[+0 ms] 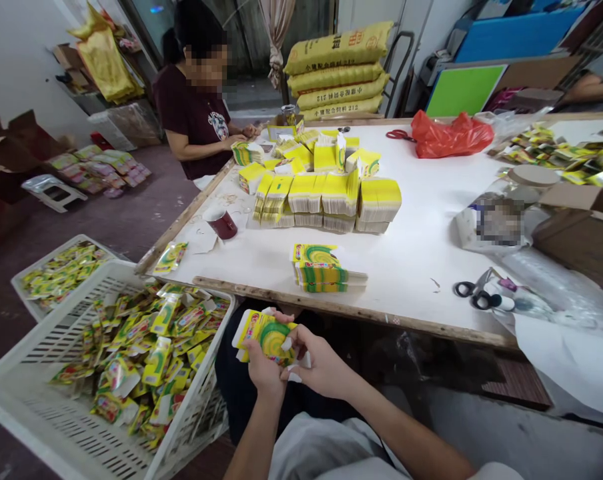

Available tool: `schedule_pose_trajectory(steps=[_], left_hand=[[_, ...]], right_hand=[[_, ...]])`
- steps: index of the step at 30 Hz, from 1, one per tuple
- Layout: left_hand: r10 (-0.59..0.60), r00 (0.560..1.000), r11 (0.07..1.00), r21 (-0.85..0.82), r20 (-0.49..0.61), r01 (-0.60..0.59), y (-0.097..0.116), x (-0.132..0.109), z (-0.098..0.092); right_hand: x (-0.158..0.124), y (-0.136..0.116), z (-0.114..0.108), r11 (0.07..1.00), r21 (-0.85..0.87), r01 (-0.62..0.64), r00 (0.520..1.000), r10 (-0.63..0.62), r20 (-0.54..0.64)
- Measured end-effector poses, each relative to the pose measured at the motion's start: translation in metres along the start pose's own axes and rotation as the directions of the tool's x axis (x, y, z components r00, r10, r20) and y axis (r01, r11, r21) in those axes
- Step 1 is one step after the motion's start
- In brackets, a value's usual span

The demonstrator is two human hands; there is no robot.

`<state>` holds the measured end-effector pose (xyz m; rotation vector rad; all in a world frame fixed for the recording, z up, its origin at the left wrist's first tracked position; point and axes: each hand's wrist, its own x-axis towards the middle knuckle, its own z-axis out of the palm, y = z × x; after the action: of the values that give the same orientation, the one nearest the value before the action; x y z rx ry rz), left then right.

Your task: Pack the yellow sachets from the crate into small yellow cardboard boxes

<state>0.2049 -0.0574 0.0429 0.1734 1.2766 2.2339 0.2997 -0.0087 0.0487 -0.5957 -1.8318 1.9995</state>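
Observation:
Over my lap, I hold a small yellow and green printed carton tilted, its white end flaps standing out. My left hand is closed around its lower left side, the thumb on the printed front. On the carton's right end, the fingers of my right hand pinch the end flaps. White coverings or bits of flap show at my right fingertips; which, I cannot tell. A stack of similar flat cartons lies near the table's front edge, just beyond my hands.
A white crate full of small yellow packets stands at my left. On the white table are carton bundles, a dark red mug, scissors and a red bag. A co-worker sits across, at the left.

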Motion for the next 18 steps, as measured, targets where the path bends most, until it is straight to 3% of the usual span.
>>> schedule_pose_trajectory(steps=[2, 5, 12, 15, 18], left_hand=[[0.021, 0.999, 0.998, -0.054, 0.043, -0.019, 0.000, 0.001, 0.000], [0.008, 1.000, 0.999, -0.046, 0.002, -0.008, -0.001, 0.001, -0.001], [-0.012, 1.000, 0.993, 0.115, 0.011, 0.011, -0.006, -0.002, -0.011], [-0.024, 0.999, 0.987, 0.157, -0.025, 0.027, -0.005, 0.003, -0.017], [-0.098, 0.992, 0.980, 0.181, 0.079, 0.082, 0.009, 0.016, -0.028]], right_hand=[[0.000, 0.002, 0.002, 0.999, 0.039, -0.016, 1.000, 0.015, 0.022], [0.001, 0.005, 0.001, 0.996, 0.082, -0.024, 1.000, 0.023, 0.012], [0.010, 0.003, -0.023, 0.995, 0.018, 0.095, 0.975, -0.089, -0.202], [0.011, 0.002, -0.033, 0.993, -0.058, 0.100, 0.966, -0.111, -0.233], [0.008, -0.001, -0.049, 0.950, -0.243, 0.197, 0.947, -0.249, -0.205]])
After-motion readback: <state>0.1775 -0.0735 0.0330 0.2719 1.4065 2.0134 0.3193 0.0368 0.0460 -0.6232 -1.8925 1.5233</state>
